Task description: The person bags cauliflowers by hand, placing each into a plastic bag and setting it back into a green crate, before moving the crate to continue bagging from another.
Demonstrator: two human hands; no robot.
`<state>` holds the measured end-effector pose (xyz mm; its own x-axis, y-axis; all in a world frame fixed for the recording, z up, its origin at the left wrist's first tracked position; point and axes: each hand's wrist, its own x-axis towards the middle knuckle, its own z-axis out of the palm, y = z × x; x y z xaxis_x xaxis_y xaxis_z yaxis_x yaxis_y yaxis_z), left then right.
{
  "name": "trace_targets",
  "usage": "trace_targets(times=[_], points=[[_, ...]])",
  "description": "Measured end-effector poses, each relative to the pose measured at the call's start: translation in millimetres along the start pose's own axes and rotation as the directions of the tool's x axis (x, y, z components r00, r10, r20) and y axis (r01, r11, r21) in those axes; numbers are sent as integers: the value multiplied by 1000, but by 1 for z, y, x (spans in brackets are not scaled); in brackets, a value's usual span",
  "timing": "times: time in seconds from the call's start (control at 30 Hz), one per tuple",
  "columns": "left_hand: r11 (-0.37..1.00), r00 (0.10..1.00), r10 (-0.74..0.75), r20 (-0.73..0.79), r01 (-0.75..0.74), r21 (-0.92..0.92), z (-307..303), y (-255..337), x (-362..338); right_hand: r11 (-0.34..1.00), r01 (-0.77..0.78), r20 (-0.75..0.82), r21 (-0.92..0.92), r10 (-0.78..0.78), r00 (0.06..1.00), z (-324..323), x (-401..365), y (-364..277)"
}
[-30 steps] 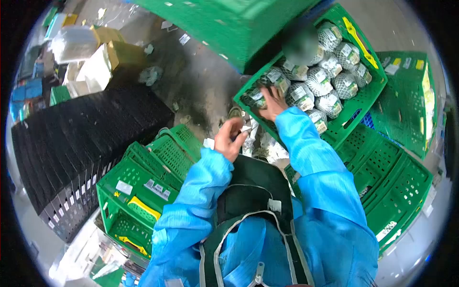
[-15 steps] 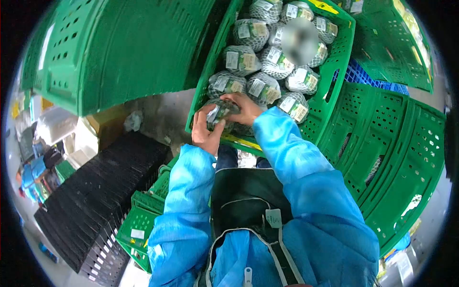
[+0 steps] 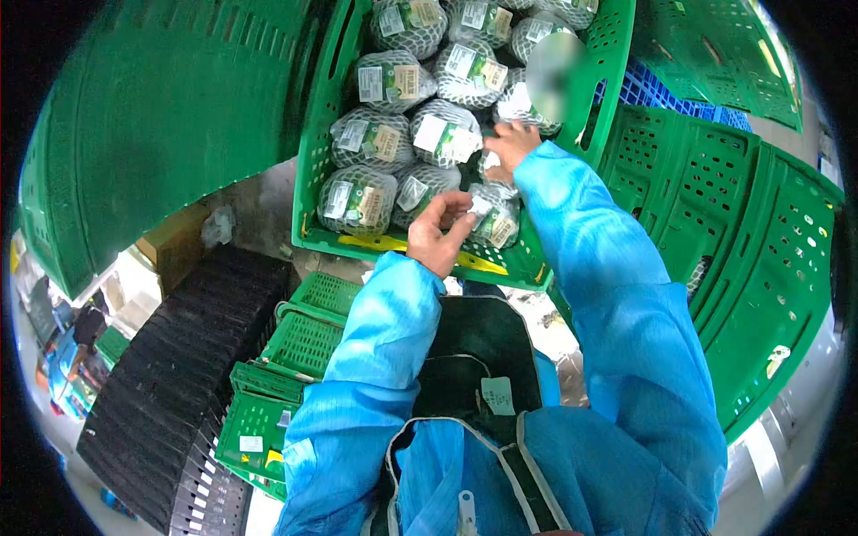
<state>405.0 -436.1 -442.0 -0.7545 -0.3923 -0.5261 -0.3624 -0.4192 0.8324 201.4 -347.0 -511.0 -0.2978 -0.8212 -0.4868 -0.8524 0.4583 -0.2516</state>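
A green crate [image 3: 308, 192] holds several net-wrapped bundles with white and green labels. Near its front edge, my left hand [image 3: 441, 234] has thumb and fingers brought together at the label of a netted bundle [image 3: 497, 223]. Further back and to the right, my right hand [image 3: 512, 150] reaches down among the bundles, its fingertips partly hidden beside a white label. Another netted bundle [image 3: 358, 198] sits in the crate's front left corner, touched by neither hand.
Large green crates [image 3: 179, 116] rise at the left, and more green crates [image 3: 760, 268] stand at the right. Black stacked crates [image 3: 188, 357] and smaller green crates [image 3: 304, 344] are at lower left. A person in blue [image 3: 67, 362] is at far left.
Both hands have left the bundle at the front left corner and moved right to the front right part of the crate. The view has shifted, so the crate appears lower and further left.
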Motion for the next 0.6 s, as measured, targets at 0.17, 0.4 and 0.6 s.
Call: trace_targets(times=[0.17, 0.4, 0.6], points=[[922, 955, -256, -151, 194, -335, 8, -4, 10, 995, 94, 61, -25, -93, 994, 4, -3, -3], [691, 987, -160, 24, 95, 716, 71, -39, 93, 327, -309, 8, 893, 676, 737, 34, -50, 14], [715, 997, -61, -41, 72, 696, 85, -49, 106, -93, -7, 81, 996, 826, 558, 40, -70, -41]])
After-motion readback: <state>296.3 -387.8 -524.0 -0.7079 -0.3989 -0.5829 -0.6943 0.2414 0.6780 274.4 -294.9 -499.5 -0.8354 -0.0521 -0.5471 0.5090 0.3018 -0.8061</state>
